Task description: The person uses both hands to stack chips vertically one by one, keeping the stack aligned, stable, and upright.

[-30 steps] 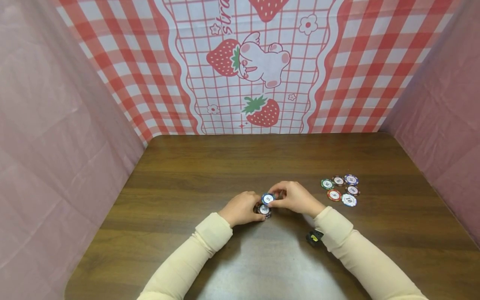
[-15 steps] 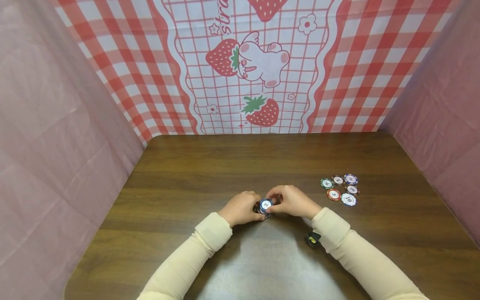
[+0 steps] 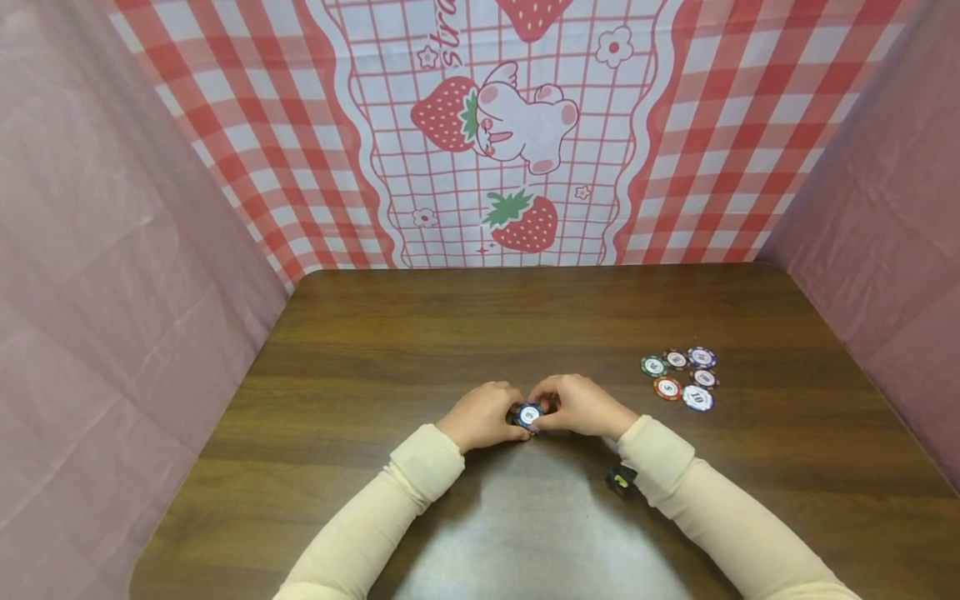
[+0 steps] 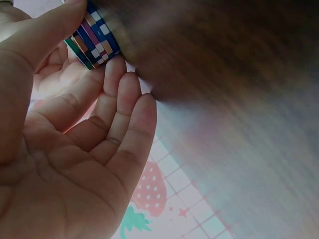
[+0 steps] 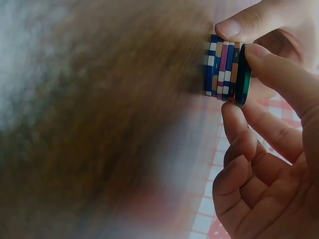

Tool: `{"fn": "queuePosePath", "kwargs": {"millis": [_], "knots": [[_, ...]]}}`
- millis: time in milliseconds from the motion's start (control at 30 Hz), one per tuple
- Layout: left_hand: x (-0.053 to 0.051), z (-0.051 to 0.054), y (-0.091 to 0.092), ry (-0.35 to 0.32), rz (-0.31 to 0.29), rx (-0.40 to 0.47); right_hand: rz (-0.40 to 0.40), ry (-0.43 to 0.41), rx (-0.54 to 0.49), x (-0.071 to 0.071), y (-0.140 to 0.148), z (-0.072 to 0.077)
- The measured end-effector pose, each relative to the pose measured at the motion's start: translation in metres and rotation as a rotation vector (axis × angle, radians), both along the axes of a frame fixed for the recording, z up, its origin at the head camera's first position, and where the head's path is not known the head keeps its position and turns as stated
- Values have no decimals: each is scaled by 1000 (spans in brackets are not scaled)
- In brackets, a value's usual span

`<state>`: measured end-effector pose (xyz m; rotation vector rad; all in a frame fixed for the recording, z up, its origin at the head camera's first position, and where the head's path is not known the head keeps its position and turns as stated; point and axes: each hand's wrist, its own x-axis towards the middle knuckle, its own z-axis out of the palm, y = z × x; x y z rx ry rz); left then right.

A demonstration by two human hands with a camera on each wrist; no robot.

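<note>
A short stack of poker chips (image 5: 219, 69) with blue, white, orange and pink edges stands on the table between both hands. My left hand (image 3: 483, 416) holds the stack from the left, thumb on the near side and fingers on the far side. My right hand (image 3: 581, 406) pinches the top poker chip (image 3: 529, 414) by its rim, between thumb and fingers. That chip looks blue from above, but its edge appears green in the right wrist view, where it leans slightly off the stack. In the head view the lower chips are mostly hidden.
Several loose poker chips, among them a red one (image 3: 667, 388) and a white one (image 3: 697, 397), lie flat on the wooden table (image 3: 375, 333) to the right. A small black device (image 3: 621, 479) sits under the right wrist. A strawberry-patterned cloth (image 3: 495, 125) hangs behind the table.
The right hand has moved left and toward me, bringing its chip down over the stack, where it now covers the chip marked 100. The left hand has stayed still.
</note>
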<state>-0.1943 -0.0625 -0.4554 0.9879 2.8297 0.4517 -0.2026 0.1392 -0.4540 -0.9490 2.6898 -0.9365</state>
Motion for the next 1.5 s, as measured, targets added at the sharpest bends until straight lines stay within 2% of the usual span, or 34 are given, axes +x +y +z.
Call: {"fn": "queuePosePath", "kwargs": {"millis": [667, 1200, 1500], "knots": [[-2, -2, -1, 12, -6, 20, 8, 91, 45, 0, -3, -2], [-1, 0, 0, 0, -6, 30, -19, 46, 40, 1, -2, -2], [0, 1, 1, 6, -1, 4, -51, -23, -11, 4, 2, 0]]}}
